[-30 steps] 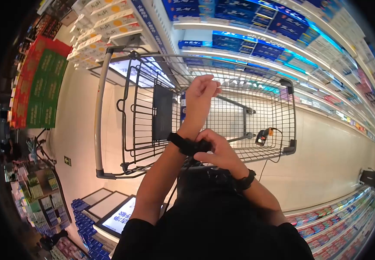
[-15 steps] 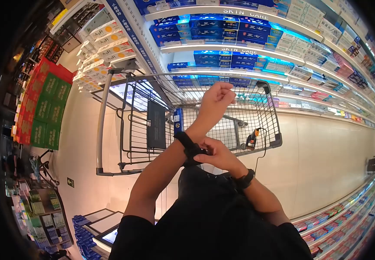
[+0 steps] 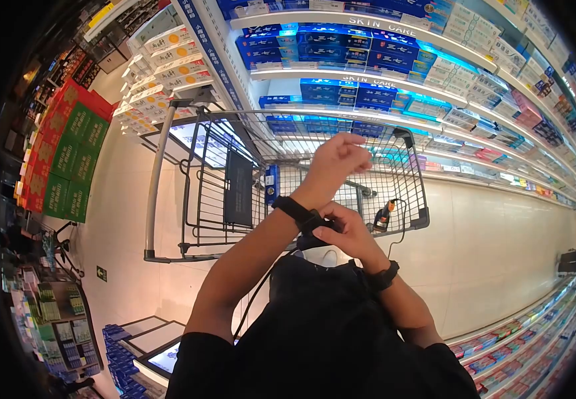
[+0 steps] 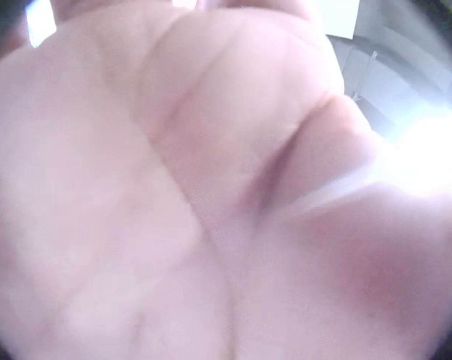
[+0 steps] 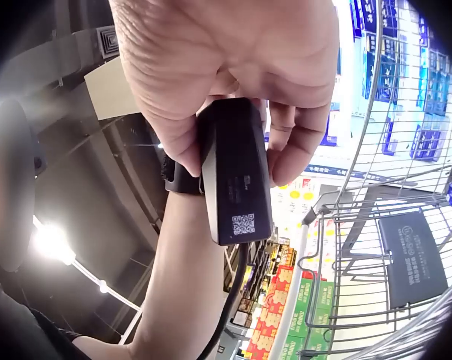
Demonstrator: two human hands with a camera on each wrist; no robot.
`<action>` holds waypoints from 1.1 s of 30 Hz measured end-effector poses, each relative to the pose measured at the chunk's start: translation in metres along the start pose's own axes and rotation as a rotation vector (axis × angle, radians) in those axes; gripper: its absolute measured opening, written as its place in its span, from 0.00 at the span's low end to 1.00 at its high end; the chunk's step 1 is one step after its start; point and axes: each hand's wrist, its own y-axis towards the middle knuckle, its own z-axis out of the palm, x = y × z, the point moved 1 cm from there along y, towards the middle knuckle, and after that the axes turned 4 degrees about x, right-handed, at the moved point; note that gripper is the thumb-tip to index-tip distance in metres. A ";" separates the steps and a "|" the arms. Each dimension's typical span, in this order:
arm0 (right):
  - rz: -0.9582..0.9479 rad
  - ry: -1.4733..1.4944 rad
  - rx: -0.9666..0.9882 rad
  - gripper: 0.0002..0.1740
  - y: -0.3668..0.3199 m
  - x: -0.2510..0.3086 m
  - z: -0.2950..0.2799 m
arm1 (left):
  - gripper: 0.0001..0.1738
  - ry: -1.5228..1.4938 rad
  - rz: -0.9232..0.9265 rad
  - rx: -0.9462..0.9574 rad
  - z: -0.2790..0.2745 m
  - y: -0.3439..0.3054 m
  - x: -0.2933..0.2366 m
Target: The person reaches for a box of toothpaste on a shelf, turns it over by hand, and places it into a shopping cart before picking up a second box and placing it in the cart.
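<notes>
My left hand (image 3: 334,166) is raised over the shopping cart, fingers loosely curled with nothing in them. Its palm (image 4: 173,202) fills most of the left wrist view. A black strap (image 3: 294,208) circles the left wrist. On that wrist sits a small black wrist camera (image 5: 237,180) with a QR code and a cable coming out of its end. Thumb and fingers of my right hand (image 3: 351,233) pinch this camera from both sides. Another dark band (image 3: 384,274) is around the right wrist.
The wire shopping cart (image 3: 424,216) stands just ahead, with a black-and-orange device (image 3: 384,216) on a cable at its near side. Shelves of blue boxes (image 3: 334,46) line the far side. Green and red stacked cartons (image 3: 68,166) stand at left, a lit display (image 3: 165,359) at lower left.
The head view has shifted, so the cart sits further left and the shelves show more. The left hand has moved right and lower in view. The right hand keeps its grip on the wrist camera.
</notes>
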 end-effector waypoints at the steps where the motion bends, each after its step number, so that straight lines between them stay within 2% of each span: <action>1: 0.028 -0.002 -0.001 0.13 0.000 0.000 -0.002 | 0.14 -0.279 -0.056 -0.026 0.001 0.002 0.000; 4: 0.064 -0.002 0.007 0.13 -0.003 -0.006 -0.009 | 0.14 -0.479 -0.056 -0.029 0.005 0.000 -0.001; 7: 0.095 0.037 0.000 0.13 -0.006 -0.002 -0.009 | 0.14 -0.460 -0.046 -0.068 0.002 0.000 0.011; 10: 0.110 0.039 -0.007 0.12 -0.009 0.012 -0.009 | 0.14 0.149 0.109 -0.093 -0.005 0.003 0.031; 13: 0.119 -0.029 0.006 0.12 -0.011 0.013 -0.007 | 0.15 0.805 0.365 -0.081 -0.006 -0.003 0.021; 16: 0.072 -0.066 0.027 0.12 -0.012 0.011 -0.002 | 0.15 0.659 0.229 -0.115 -0.002 0.000 0.015; 19: 0.037 -0.028 0.051 0.12 -0.008 0.010 0.000 | 0.14 -0.181 0.075 -0.110 0.007 0.007 0.004; 22: 0.046 0.029 0.063 0.13 -0.005 0.012 0.000 | 0.14 -0.427 0.068 -0.058 0.014 0.006 -0.010; 25: 0.032 -0.056 0.041 0.13 -0.007 0.015 0.001 | 0.15 0.096 0.217 -0.073 0.011 0.011 -0.006; 28: 0.026 -0.138 0.031 0.12 -0.005 0.025 0.006 | 0.15 0.822 0.522 -0.050 -0.001 0.015 0.004; 31: -0.016 -0.184 0.051 0.12 -0.004 0.021 0.004 | 0.15 0.632 0.383 -0.020 0.006 0.011 -0.002; 32: -0.040 -0.199 0.063 0.11 -0.003 0.019 0.003 | 0.15 0.378 0.278 -0.019 0.006 0.011 -0.003; 33: 0.017 -0.160 0.071 0.11 -0.002 0.020 0.001 | 0.15 0.126 0.170 -0.016 0.007 0.012 -0.003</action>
